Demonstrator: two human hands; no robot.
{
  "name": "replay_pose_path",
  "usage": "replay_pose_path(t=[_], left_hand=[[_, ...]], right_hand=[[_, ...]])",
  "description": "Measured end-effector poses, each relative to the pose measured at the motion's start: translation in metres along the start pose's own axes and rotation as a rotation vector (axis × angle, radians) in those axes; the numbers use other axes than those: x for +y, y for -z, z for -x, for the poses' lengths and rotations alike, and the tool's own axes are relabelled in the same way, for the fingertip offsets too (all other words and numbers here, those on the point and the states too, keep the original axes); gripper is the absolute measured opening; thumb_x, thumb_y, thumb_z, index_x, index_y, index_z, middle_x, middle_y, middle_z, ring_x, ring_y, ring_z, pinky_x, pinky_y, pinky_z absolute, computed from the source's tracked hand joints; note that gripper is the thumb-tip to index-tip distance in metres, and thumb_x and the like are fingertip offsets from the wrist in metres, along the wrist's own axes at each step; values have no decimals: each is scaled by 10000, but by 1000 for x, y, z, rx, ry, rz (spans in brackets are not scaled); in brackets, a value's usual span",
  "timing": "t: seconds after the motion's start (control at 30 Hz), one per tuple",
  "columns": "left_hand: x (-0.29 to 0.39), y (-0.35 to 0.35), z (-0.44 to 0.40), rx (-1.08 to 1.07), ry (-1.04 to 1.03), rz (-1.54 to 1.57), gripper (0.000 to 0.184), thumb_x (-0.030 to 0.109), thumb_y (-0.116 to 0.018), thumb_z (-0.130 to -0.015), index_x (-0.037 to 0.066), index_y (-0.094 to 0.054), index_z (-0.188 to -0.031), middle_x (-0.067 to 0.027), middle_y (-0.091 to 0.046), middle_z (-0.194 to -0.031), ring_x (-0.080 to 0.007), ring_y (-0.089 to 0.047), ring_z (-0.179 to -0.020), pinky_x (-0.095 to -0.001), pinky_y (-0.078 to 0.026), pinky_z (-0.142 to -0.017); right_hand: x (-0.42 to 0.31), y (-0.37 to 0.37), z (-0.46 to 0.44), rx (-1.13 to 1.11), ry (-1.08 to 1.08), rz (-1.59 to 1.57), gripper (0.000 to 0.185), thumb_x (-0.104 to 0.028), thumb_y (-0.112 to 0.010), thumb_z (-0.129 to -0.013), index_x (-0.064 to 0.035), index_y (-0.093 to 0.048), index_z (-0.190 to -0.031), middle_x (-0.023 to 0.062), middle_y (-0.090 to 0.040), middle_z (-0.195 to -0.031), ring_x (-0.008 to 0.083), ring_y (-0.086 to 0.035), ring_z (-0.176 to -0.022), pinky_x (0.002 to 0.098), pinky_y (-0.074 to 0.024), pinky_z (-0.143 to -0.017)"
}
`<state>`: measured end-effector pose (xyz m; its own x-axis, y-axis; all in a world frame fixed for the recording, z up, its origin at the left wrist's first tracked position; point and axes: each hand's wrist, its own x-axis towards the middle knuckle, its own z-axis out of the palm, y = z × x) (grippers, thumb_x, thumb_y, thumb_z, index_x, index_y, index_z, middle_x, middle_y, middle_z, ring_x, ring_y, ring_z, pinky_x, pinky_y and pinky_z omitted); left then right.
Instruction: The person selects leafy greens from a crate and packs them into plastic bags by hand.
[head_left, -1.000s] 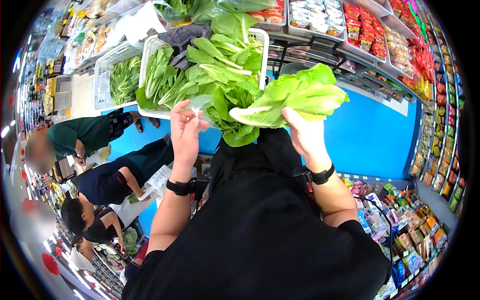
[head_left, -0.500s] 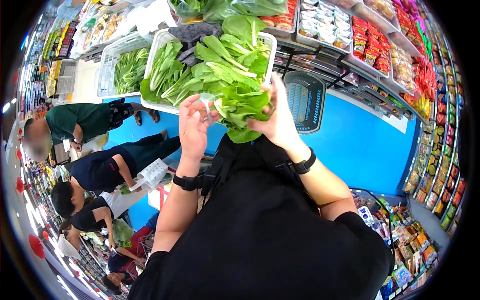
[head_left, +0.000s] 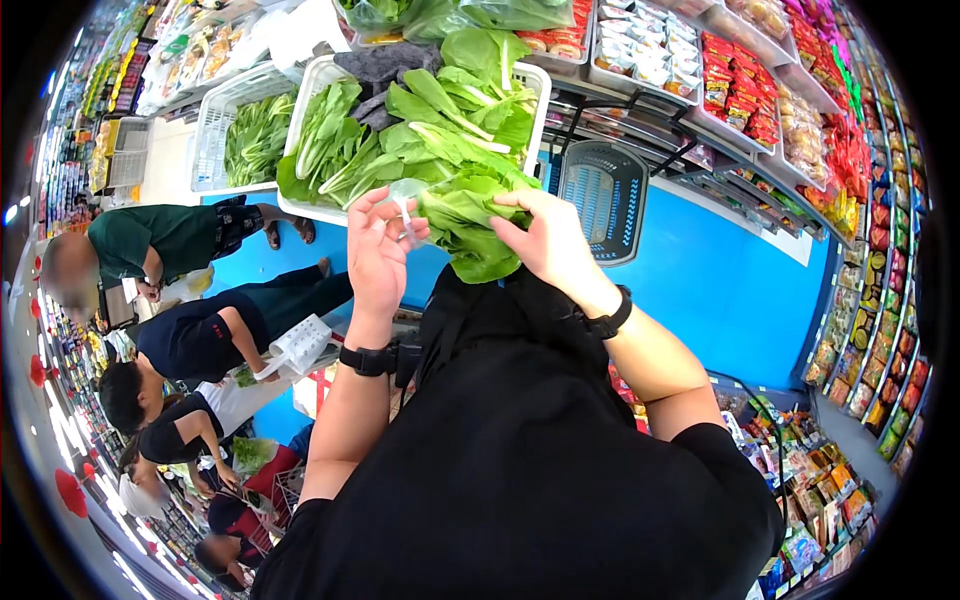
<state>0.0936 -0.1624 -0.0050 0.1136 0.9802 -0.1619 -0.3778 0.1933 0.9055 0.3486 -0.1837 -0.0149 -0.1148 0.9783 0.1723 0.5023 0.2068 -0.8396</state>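
Observation:
A loose bunch of leafy greens [head_left: 468, 225] is in front of my chest, at the near edge of the white crate [head_left: 541, 120] full of similar greens. My right hand [head_left: 550, 240] grips the right side of this bunch, thumb and fingers closing on its leaves. On the other side, my left hand [head_left: 380, 255] has curled fingers around a piece of clear plastic [head_left: 405, 205] that touches the bunch's left end. Whether the plastic is a strip or a bag edge, I cannot tell. A dark grey cloth [head_left: 385, 70] lies over greens in the crate.
A second white crate [head_left: 205, 150] of greens stands to the left. Beyond the crate, right, is a dark basket [head_left: 603, 200] above the blue floor [head_left: 720, 280]. Packaged goods fill racks at right. Several people stand at left, including one in a green shirt [head_left: 165, 240].
My right hand has moved from the bunch's right side onto its leaves, its fingers now bent over them. My left hand has shifted slightly left, still with the clear plastic.

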Motion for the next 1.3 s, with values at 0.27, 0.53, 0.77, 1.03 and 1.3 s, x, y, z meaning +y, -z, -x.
replay_pose_path(t=[0.27,0.53,0.77,1.03,1.3], left_hand=[[3,0,2,20,11,41,407,199,-473,-1058,46,-448,-1435,-176,-660,-1267,-275,-681,-1054,-451,-562,-958],[-2,9,-2,-15,-11,81,415,231,-475,-1067,45,-451,-1437,-191,-656,-1278,-261,-659,-1119,-445,-562,-938],[6,18,1,71,-39,-14,433,309,-485,-1068,58,-469,-1420,-163,-681,-1252,-252,-646,-1154,-418,-555,-915],[14,51,-3,277,-7,118,402,329,-499,-1059,72,-514,-1368,-142,-654,-1266,-244,-632,-1085,-420,-542,-922],[20,49,-9,235,17,134,385,324,-521,-1058,74,-520,-1350,-144,-654,-1248,-254,-638,-1083,-449,-549,-945]], right_hand=[[-17,-16,2,-96,-702,-707,589,-230,-830,-920,-17,-584,-1412,149,-685,-1172,222,-728,-961,354,-608,-749],[-16,-52,-10,11,496,409,508,-152,-718,-833,-151,-665,-1338,83,-637,-1231,288,-608,-1091,409,-493,-927],[5,-71,-17,-4,465,531,279,-131,-693,-806,-125,-739,-1081,30,-696,-1164,246,-608,-988,401,-479,-830],[82,15,-4,45,-359,37,308,-310,-756,-937,-16,-725,-1019,144,-742,-918,291,-706,-821,391,-568,-792],[89,-26,18,-106,-497,-171,294,-286,-758,-908,-12,-747,-1012,159,-768,-926,279,-759,-863,384,-588,-798]])
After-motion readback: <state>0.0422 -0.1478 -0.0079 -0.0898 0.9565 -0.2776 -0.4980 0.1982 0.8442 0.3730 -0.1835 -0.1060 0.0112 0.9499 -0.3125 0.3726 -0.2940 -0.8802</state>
